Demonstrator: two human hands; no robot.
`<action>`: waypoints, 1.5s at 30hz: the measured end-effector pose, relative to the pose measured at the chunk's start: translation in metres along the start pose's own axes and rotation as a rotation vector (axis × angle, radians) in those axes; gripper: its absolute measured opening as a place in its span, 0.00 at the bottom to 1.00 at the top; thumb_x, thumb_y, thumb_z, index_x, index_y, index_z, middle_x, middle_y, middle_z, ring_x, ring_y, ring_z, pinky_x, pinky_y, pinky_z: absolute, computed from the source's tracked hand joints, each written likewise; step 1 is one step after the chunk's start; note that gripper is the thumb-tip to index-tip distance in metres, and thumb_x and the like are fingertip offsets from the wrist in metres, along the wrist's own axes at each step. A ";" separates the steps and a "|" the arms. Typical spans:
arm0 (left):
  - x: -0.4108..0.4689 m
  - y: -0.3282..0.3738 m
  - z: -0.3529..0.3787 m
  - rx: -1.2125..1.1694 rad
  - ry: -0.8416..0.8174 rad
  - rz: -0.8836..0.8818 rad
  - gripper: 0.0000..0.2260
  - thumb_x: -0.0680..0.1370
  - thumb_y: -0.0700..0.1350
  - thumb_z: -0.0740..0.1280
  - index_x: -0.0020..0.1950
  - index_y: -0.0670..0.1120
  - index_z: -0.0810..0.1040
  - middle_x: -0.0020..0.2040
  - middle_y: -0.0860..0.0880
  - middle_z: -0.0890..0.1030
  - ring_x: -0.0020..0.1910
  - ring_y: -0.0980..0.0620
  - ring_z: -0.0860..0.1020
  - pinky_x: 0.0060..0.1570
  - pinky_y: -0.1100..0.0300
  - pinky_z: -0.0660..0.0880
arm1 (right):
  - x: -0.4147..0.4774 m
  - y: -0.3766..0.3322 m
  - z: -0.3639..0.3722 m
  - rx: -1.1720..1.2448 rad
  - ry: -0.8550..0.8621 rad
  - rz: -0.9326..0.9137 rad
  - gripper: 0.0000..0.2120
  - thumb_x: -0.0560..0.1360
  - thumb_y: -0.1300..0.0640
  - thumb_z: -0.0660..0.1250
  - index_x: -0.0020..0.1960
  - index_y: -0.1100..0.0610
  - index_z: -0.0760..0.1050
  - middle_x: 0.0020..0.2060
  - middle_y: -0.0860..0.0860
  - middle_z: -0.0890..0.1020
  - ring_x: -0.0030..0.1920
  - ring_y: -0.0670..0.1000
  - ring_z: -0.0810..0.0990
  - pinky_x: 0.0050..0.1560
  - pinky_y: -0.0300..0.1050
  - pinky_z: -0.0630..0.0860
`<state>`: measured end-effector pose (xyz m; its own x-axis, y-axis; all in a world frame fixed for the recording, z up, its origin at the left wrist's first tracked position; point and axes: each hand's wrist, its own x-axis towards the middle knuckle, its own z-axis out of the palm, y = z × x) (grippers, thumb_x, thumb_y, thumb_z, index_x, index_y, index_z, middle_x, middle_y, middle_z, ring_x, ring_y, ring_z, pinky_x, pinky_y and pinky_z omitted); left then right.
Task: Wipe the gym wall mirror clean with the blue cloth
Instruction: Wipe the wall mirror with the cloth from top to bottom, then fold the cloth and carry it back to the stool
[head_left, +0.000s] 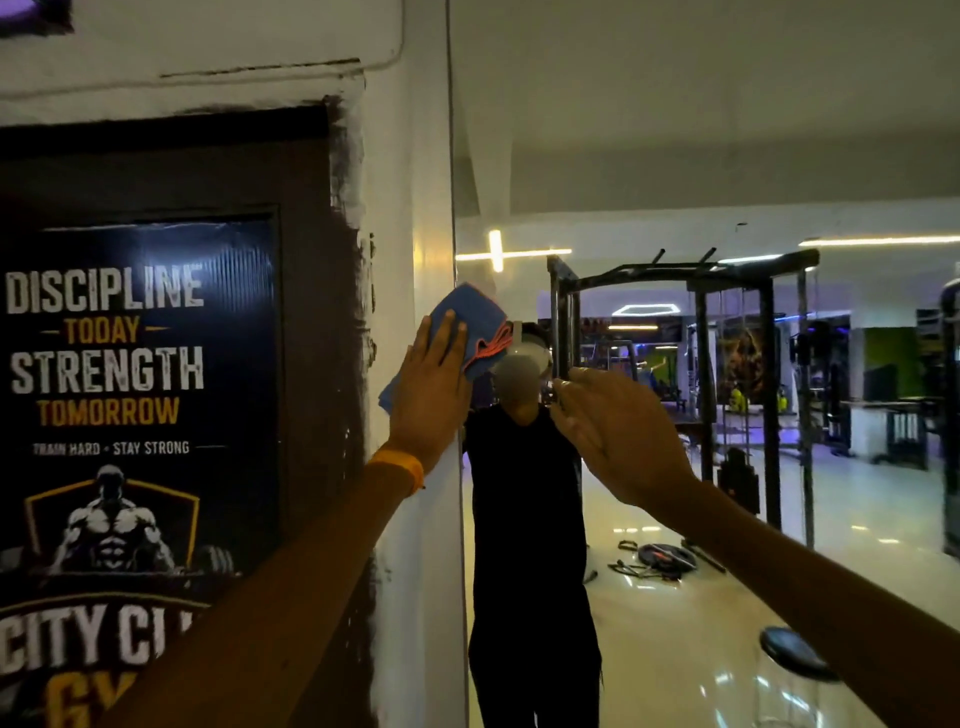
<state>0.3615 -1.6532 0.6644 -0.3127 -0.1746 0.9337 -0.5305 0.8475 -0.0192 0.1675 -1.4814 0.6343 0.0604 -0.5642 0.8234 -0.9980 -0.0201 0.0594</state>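
Note:
The wall mirror (727, 156) fills the right half of the view, and its left edge runs down the middle. My left hand (431, 395) presses the folded blue cloth (470, 317) flat against the mirror's left edge with straight fingers. The cloth has an orange hem on its right side. My right hand (613, 431) is raised in front of the glass to the right of the cloth, fingers straight and holding nothing. Whether it touches the glass is unclear. My own reflection in dark clothes shows between the hands.
A dark gym poster (135, 415) hangs on the white wall (410, 156) left of the mirror. The glass reflects a black power rack (701, 395), weight plates on the shiny floor (665, 556), a round black stool (795, 654) and ceiling lights.

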 end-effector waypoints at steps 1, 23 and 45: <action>-0.013 0.003 -0.006 -0.036 -0.016 -0.018 0.25 0.84 0.39 0.61 0.81 0.39 0.62 0.82 0.39 0.60 0.82 0.37 0.58 0.81 0.42 0.57 | -0.010 0.002 0.004 0.065 -0.002 0.039 0.20 0.84 0.45 0.55 0.65 0.54 0.77 0.59 0.50 0.81 0.60 0.51 0.79 0.65 0.55 0.74; -0.314 0.144 -0.058 -1.024 -0.077 -1.041 0.15 0.88 0.48 0.55 0.58 0.41 0.77 0.36 0.44 0.73 0.25 0.60 0.72 0.26 0.67 0.72 | -0.288 -0.094 0.033 0.612 -0.152 0.532 0.18 0.85 0.52 0.62 0.72 0.58 0.74 0.68 0.55 0.80 0.67 0.54 0.78 0.67 0.53 0.76; -0.520 0.438 -0.112 -1.090 -0.606 -1.249 0.21 0.84 0.54 0.59 0.73 0.45 0.74 0.60 0.45 0.83 0.62 0.45 0.82 0.59 0.57 0.81 | -0.540 -0.153 -0.111 1.311 -0.415 1.436 0.17 0.85 0.46 0.60 0.65 0.57 0.75 0.56 0.55 0.83 0.55 0.52 0.82 0.49 0.43 0.79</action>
<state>0.3803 -1.1349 0.2104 -0.5243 -0.8498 -0.0537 -0.0191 -0.0513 0.9985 0.2893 -1.0820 0.2438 -0.4681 -0.8353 -0.2884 0.2850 0.1662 -0.9440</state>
